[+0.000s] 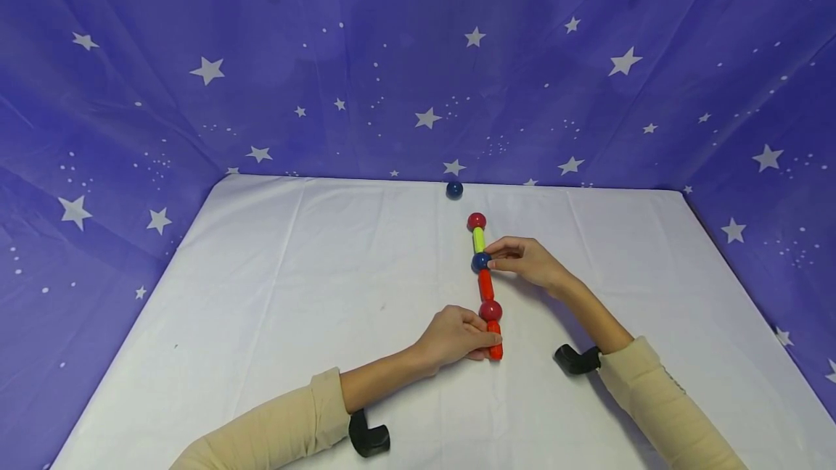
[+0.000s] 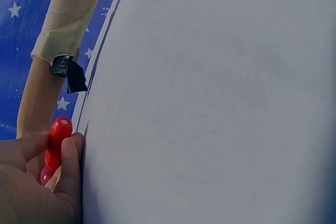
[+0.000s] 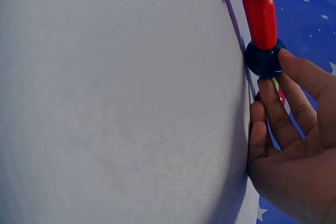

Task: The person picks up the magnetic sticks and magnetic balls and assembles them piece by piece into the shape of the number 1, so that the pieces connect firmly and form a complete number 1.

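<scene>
A chain of balls and rods lies on the white table, running away from the person in the head view. From the near end it has a red rod (image 1: 496, 349), a red ball (image 1: 490, 311), another red rod (image 1: 486, 286), a blue ball (image 1: 480, 261), a yellow-green rod (image 1: 479, 240) and a far red ball (image 1: 477, 221). My left hand (image 1: 457, 338) pinches the nearest red rod between thumb and fingers. At the blue ball (image 3: 262, 61), my right hand (image 1: 530, 262) grips its right side with thumb and fingertips. The left wrist view shows the near rod's free end (image 2: 64, 122).
A loose dark blue ball (image 1: 454, 190) sits at the table's back edge, beyond the chain. The white cloth table (image 1: 313, 260) meets a purple star-printed curtain (image 1: 366, 64) behind and at both sides. Black wrist devices (image 1: 369, 435) are at both wrists.
</scene>
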Action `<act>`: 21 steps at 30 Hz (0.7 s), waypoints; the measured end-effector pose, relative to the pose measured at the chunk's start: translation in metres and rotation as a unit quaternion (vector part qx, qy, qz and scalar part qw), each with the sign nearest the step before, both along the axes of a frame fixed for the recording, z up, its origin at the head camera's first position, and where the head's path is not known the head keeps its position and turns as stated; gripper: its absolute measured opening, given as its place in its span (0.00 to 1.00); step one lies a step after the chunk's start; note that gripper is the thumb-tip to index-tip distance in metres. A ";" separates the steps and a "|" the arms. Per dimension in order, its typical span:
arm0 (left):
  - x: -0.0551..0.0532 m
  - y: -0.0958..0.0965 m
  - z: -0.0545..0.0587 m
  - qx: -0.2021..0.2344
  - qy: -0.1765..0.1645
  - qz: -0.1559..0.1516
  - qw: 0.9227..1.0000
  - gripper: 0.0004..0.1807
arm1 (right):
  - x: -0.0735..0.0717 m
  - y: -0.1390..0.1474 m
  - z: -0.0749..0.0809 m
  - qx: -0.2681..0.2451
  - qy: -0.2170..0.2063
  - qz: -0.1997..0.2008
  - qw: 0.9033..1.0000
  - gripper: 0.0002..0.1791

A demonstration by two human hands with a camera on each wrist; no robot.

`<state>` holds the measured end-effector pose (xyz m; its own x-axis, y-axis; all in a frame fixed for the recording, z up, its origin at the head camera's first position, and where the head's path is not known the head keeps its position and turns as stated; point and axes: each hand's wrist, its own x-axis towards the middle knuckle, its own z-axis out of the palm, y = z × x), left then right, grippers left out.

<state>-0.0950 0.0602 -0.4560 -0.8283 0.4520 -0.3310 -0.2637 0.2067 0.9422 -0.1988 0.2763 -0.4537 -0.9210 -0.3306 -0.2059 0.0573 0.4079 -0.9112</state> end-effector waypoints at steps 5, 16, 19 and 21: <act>-0.001 0.001 0.002 -0.003 0.002 -0.002 1.000 0.08 | -0.001 0.000 -0.001 -0.001 -0.001 -0.002 1.000 0.19; -0.001 0.001 0.002 -0.019 0.042 -0.015 0.999 0.09 | 0.000 0.000 -0.002 -0.009 0.000 0.002 1.000 0.18; -0.001 0.000 0.002 -0.018 0.039 -0.014 0.999 0.09 | 0.000 0.000 -0.001 -0.007 0.000 0.001 1.000 0.18; -0.001 0.000 0.002 -0.018 0.037 -0.013 0.999 0.09 | 0.000 0.000 -0.001 -0.006 0.000 0.000 1.000 0.19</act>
